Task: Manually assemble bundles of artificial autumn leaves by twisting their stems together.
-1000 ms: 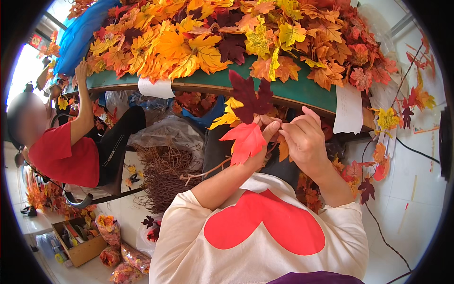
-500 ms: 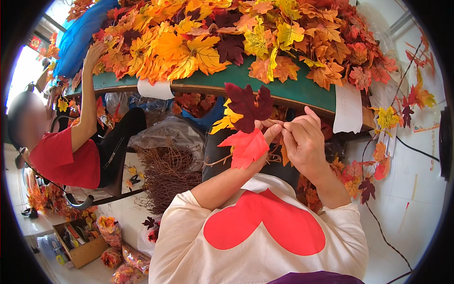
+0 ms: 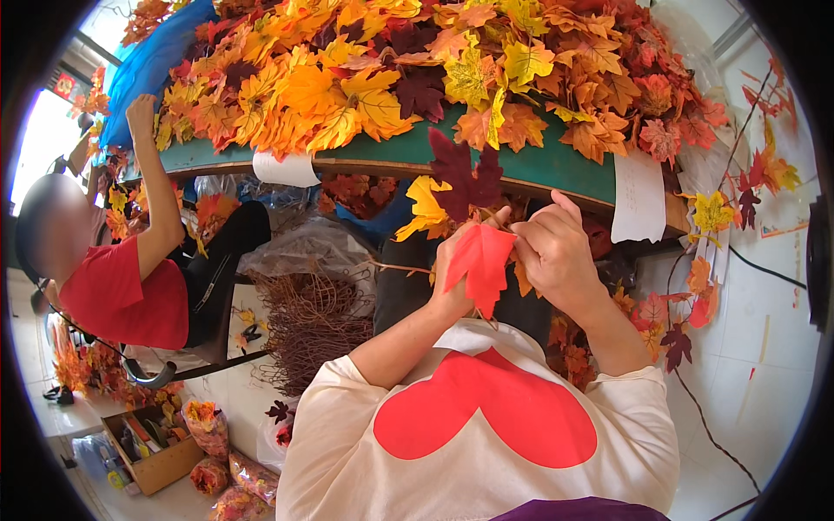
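A blown-out white patch of glare (image 3: 40,139) flares at far left as fisheye distortion bows a long, green-topped, wooden-edged table (image 3: 408,156) inside black corners.

You wear a cream shirt (image 3: 480,451), its left sleeve (image 3: 326,395) and right sleeve (image 3: 640,398) loose, creased and ending around the elbows. A big, plain red heart (image 3: 478,386) covers the front, its rounded lobes on the near side, left and right, its far edge rumpled. Purple cloth (image 3: 582,512) shows at the near edge. Your trousers (image 3: 404,286) are dark; your left hand (image 3: 443,265) and right hand (image 3: 556,256) are bare.
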`<state>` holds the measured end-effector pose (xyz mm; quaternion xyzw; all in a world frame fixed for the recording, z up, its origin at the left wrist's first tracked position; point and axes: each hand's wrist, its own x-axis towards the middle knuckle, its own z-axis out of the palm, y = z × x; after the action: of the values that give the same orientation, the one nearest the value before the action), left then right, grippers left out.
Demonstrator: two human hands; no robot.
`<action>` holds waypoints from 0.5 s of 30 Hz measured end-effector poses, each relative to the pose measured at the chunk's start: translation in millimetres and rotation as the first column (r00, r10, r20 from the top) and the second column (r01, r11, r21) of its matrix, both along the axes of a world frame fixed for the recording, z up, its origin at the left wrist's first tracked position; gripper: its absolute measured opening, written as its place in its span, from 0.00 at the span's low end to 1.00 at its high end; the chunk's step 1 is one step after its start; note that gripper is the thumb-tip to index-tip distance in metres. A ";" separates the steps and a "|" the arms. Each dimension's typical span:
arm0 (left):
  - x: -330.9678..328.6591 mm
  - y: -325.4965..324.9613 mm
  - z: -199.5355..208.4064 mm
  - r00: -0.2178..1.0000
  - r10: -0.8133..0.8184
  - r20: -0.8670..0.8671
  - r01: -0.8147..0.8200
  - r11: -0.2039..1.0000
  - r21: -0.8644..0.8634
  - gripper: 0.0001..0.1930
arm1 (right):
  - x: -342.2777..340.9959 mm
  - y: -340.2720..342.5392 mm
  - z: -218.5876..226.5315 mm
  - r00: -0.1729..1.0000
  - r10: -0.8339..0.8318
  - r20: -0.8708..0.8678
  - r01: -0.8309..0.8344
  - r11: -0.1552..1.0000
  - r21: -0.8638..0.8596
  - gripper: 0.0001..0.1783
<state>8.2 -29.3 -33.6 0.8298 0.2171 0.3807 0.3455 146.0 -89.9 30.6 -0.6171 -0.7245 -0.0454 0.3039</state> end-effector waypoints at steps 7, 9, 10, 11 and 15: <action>2.3 -4.6 -0.4 0.997 -0.039 0.072 0.049 0.990 -0.136 0.12 | 10.1 -0.7 -6.1 0.992 0.055 -0.116 -0.070 0.989 -0.133 0.03; 1.1 -0.7 -7.7 0.997 -0.073 0.017 0.074 0.991 -0.110 0.12 | 20.9 8.9 0.8 0.972 0.077 -0.222 -0.146 0.938 -0.313 0.04; 1.4 -0.2 -11.6 0.977 -0.167 0.129 0.204 0.906 -0.372 0.14 | 28.2 13.0 4.1 0.944 0.081 -0.321 -0.232 0.853 -0.468 0.04; 0.4 -1.6 -14.1 0.940 -0.221 0.259 0.335 0.737 -0.587 0.17 | 36.5 16.9 -4.7 0.892 -0.007 -0.452 -0.262 0.807 -0.529 0.05; 3.2 -7.9 1.4 0.783 0.140 0.606 0.613 -0.015 -0.790 0.17 | 59.5 44.0 -5.0 0.633 -0.231 -0.739 -0.554 0.532 -0.640 0.07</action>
<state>11.4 -37.1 -32.2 0.2342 0.1558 0.2602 0.9237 205.5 -46.0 25.7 -0.5618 -0.5179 0.5953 0.2484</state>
